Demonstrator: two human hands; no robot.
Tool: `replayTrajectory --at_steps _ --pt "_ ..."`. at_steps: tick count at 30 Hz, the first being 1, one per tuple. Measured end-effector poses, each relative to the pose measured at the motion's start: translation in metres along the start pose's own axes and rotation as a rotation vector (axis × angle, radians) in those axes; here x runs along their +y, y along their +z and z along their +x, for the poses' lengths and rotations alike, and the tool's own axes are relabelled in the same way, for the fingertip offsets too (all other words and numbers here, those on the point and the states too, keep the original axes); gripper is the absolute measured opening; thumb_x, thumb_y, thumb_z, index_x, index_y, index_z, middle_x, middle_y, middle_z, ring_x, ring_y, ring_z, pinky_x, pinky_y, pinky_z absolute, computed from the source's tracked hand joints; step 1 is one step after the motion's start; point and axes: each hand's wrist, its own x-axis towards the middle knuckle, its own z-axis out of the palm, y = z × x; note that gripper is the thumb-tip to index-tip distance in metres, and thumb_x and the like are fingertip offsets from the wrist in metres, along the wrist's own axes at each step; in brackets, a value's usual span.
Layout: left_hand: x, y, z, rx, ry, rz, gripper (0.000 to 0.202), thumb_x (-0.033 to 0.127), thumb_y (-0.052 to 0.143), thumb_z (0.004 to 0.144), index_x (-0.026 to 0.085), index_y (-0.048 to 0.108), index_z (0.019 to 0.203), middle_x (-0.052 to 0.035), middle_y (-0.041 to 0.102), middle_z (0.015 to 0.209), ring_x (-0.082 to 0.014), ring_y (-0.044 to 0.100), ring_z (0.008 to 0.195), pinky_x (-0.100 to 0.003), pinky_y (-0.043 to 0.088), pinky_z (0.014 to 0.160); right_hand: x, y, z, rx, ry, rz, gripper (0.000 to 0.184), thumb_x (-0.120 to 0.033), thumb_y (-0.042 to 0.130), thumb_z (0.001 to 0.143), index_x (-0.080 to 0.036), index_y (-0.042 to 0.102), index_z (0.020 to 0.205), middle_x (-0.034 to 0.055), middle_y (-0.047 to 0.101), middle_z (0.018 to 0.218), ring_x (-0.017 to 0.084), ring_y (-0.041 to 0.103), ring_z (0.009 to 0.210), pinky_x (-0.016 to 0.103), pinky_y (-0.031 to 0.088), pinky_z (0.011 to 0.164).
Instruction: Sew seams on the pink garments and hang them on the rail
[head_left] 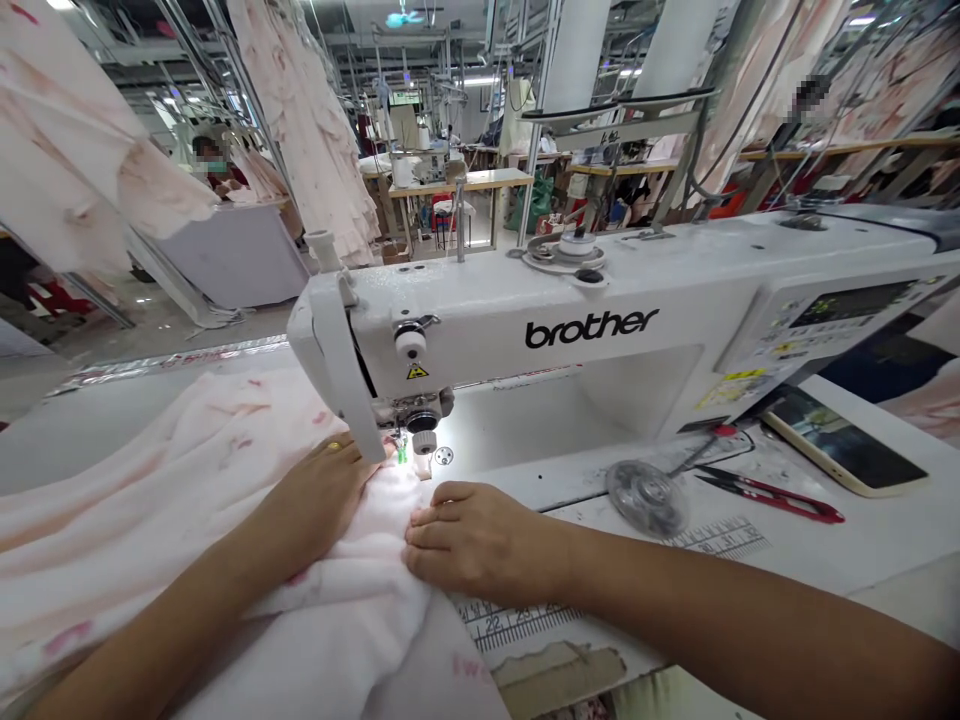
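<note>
A pale pink fabric with red marks lies across the sewing table and runs under the presser foot of a white Brother sewing machine. My left hand, with a gold ring, lies on the fabric just left of the needle, fingers reaching toward the foot. My right hand presses on the fabric's edge in front of the needle, its fingers curled and pressed together on the cloth.
Red thread snips, a clear bobbin disc and a phone lie on the table right of the needle. A printed ruler runs along the table's front. Pink garments hang overhead at left; people work at distant tables.
</note>
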Motion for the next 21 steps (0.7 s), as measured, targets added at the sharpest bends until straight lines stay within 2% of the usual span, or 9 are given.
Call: replayTrajectory --at_steps 2,4,7,9,13,16,18,20,21 --pt "0.011 -0.006 -0.008 0.061 -0.095 0.065 0.021 0.017 0.039 0.093 0.02 0.06 0.094 -0.0098 0.065 0.094 -0.0275 0.06 0.093 -0.041 0.046 0.081 -0.001 0.0 0.0 0.035 -0.003 -0.034 0.021 -0.013 0.048 0.098 -0.016 0.059 0.082 0.0057 0.067 0.085 0.014 0.057 0.081 0.031 0.039 0.081" --pt "0.024 -0.01 -0.019 0.073 -0.261 0.117 0.024 0.03 0.038 0.097 0.021 0.055 0.083 -0.0076 0.063 0.08 -0.0273 0.061 0.081 -0.039 0.044 0.07 -0.003 -0.001 0.0 0.093 -0.006 -0.077 0.022 -0.012 0.047 0.098 -0.015 0.06 0.08 0.0059 0.067 0.083 0.015 0.056 0.079 0.033 0.038 0.077" --pt "0.04 -0.012 -0.031 -0.058 -0.469 0.066 0.035 0.044 0.037 0.097 0.023 0.044 0.07 -0.0025 0.059 0.064 -0.0236 0.06 0.061 -0.031 0.033 0.053 -0.005 -0.002 0.0 0.195 -0.025 -0.135 0.021 -0.01 0.05 0.095 -0.012 0.062 0.078 0.006 0.066 0.08 0.016 0.053 0.074 0.033 0.036 0.07" --pt "0.043 -0.014 -0.035 -0.141 -0.513 -0.016 0.037 0.044 0.036 0.098 0.024 0.04 0.068 -0.0002 0.058 0.059 -0.0215 0.058 0.055 -0.028 0.028 0.05 -0.005 -0.002 0.0 0.245 -0.042 -0.162 0.018 -0.009 0.052 0.094 -0.01 0.063 0.081 0.0059 0.066 0.079 0.016 0.052 0.073 0.032 0.035 0.069" --pt "0.038 -0.019 -0.036 -0.161 -0.545 -0.047 0.038 0.045 0.033 0.098 0.023 0.039 0.067 0.0009 0.056 0.056 -0.02 0.057 0.054 -0.027 0.029 0.051 -0.001 -0.003 -0.001 0.295 -0.033 -0.152 0.014 -0.011 0.051 0.097 -0.009 0.064 0.093 0.0045 0.067 0.085 0.014 0.052 0.077 0.032 0.035 0.071" --pt "0.034 -0.018 -0.036 -0.123 -0.49 0.021 0.034 0.041 0.038 0.096 0.023 0.043 0.067 -0.0001 0.056 0.058 -0.0208 0.057 0.056 -0.029 0.031 0.05 0.001 -0.001 -0.002 0.224 -0.032 -0.101 0.015 -0.013 0.05 0.098 -0.012 0.063 0.089 0.0035 0.067 0.086 0.014 0.053 0.08 0.032 0.036 0.075" --pt "0.032 -0.013 -0.035 -0.006 -0.364 0.05 0.024 0.034 0.044 0.093 0.022 0.051 0.074 -0.0038 0.061 0.071 -0.0231 0.06 0.067 -0.032 0.04 0.058 0.001 0.001 -0.002 0.144 -0.031 -0.052 0.018 -0.013 0.052 0.098 -0.014 0.061 0.082 0.0036 0.067 0.085 0.016 0.054 0.09 0.034 0.037 0.085" --pt "0.031 -0.008 -0.033 0.124 -0.202 0.059 0.016 0.027 0.046 0.091 0.019 0.059 0.097 -0.0099 0.066 0.099 -0.0268 0.062 0.091 -0.039 0.047 0.077 0.001 0.002 -0.001 0.086 -0.015 -0.009 0.019 -0.014 0.053 0.097 -0.016 0.061 0.08 0.0038 0.067 0.086 0.018 0.055 0.101 0.035 0.036 0.095" --pt "0.03 -0.005 -0.033 0.158 -0.119 0.055 0.024 0.021 0.045 0.091 0.019 0.058 0.111 -0.0112 0.065 0.114 -0.0276 0.06 0.104 -0.041 0.047 0.087 0.001 0.002 -0.001 0.066 -0.006 0.008 0.018 -0.015 0.053 0.097 -0.016 0.061 0.081 0.004 0.068 0.088 0.017 0.055 0.102 0.035 0.036 0.097"
